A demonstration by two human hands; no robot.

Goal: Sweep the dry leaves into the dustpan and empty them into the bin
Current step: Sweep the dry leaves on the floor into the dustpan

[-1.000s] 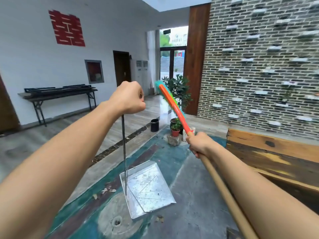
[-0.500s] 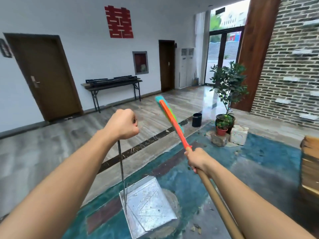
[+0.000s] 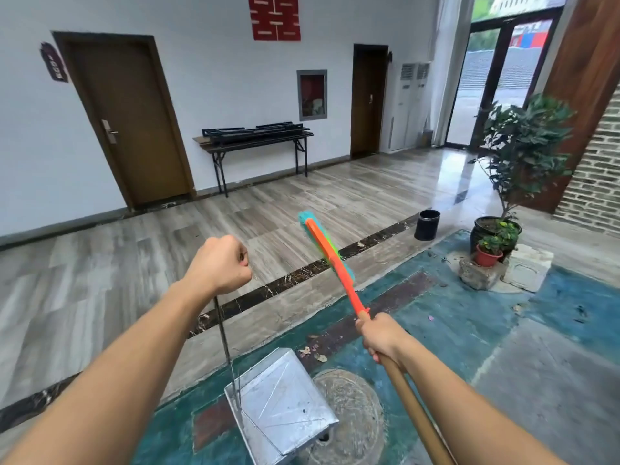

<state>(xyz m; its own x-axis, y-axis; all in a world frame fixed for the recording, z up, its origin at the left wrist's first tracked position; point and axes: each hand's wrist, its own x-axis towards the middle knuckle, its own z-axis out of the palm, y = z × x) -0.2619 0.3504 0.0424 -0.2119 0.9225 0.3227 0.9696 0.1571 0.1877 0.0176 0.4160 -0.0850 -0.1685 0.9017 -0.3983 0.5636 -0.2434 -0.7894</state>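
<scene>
metal dustpan [image 3: 285, 406] hangs from left hand [image 3: 219, 265], right hand [image 3: 380, 337] gripping broom [image 3: 330, 255].

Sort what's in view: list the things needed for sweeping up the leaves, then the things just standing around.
For the job: broom, dustpan, dry leaves, black bin.

Just standing about: potted tree, small red pot, folding table, stone block.

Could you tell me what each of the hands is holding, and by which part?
Left hand: the top of the dustpan's thin metal handle. Right hand: the broom, gripped on its wooden shaft just below the orange head.
</scene>
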